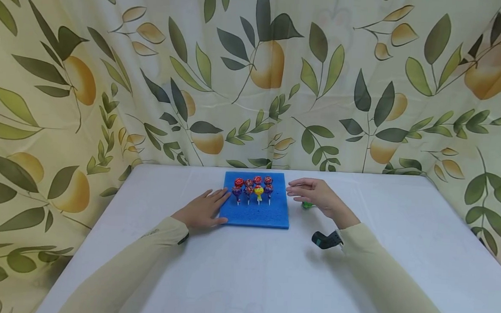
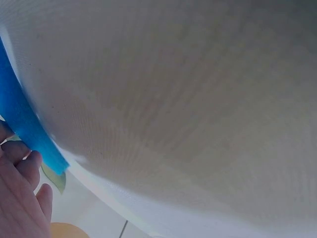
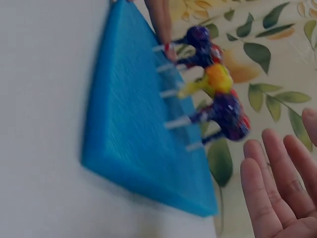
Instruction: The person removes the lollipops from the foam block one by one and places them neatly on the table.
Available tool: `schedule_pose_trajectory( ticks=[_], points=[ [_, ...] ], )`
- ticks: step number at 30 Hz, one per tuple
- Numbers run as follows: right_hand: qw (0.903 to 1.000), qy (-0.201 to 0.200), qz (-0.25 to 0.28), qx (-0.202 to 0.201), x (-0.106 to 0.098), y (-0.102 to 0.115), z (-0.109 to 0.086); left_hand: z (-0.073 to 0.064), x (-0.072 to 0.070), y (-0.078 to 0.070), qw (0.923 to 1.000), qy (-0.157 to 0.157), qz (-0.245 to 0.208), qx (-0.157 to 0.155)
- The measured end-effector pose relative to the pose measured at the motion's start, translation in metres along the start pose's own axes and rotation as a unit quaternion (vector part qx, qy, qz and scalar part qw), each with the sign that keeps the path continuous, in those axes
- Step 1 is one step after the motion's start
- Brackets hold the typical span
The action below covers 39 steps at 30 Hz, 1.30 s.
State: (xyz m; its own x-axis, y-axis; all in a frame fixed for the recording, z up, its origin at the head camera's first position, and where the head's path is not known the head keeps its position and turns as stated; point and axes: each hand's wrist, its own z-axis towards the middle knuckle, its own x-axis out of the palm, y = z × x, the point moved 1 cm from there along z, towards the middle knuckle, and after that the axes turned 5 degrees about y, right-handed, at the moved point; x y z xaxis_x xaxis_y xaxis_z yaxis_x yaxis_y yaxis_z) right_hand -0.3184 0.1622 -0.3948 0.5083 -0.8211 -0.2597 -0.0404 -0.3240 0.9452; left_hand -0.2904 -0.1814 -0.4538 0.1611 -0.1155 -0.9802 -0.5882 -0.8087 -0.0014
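Note:
On the white table lies a blue foam board (image 1: 257,217) with several wrapped lollipops standing upright in it by their sticks, in two rows. Among the red and purple ones in front is a yellow lollipop (image 3: 218,80). My left hand (image 1: 203,210) rests against the board's left edge, fingertips on its side and thumb at the front corner. To the right of the board my right hand (image 1: 316,196) hovers with fingers extended and nothing in them; the right wrist view shows its palm (image 3: 292,218) bare. A small green thing (image 1: 307,205) sits below that hand, partly hidden by it.
The white table (image 1: 252,279) reaches toward me and out to both sides. Behind it hangs a curtain (image 1: 253,104) printed with leaves and fruit. A black wrist camera (image 1: 327,240) juts out beneath the right sleeve.

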Motion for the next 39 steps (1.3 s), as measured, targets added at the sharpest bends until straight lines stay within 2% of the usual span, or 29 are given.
schedule_pose_trajectory(
  ticks=[6, 12, 18, 22, 31, 39],
  points=[
    [0.9978, -0.029, 0.06, 0.006, 0.03, -0.01, 0.013, 0.001, 0.0, 0.0, 1.0, 0.003, 0.002, 0.001],
    [0.9921, -0.051, 0.112, 0.022, 0.047, -0.022, 0.024, 0.0, -0.002, -0.001, 1.0, 0.005, -0.004, -0.004],
    [0.9873, -0.066, 0.141, 0.035, 0.059, -0.031, 0.031, -0.002, -0.004, -0.003, 0.9999, 0.002, -0.015, 0.002],
    [0.9872, -0.076, 0.135, 0.039, 0.062, -0.034, 0.036, -0.002, -0.004, -0.004, 0.9999, 0.002, -0.014, 0.0],
    [0.9941, -0.084, 0.063, 0.028, 0.07, -0.034, 0.037, 0.0, -0.002, -0.002, 1.0, 0.002, -0.007, -0.001],
    [0.9944, -0.095, 0.027, 0.038, 0.07, -0.034, 0.039, 0.0, -0.003, -0.004, 0.9999, 0.004, -0.015, -0.004]
  ],
)
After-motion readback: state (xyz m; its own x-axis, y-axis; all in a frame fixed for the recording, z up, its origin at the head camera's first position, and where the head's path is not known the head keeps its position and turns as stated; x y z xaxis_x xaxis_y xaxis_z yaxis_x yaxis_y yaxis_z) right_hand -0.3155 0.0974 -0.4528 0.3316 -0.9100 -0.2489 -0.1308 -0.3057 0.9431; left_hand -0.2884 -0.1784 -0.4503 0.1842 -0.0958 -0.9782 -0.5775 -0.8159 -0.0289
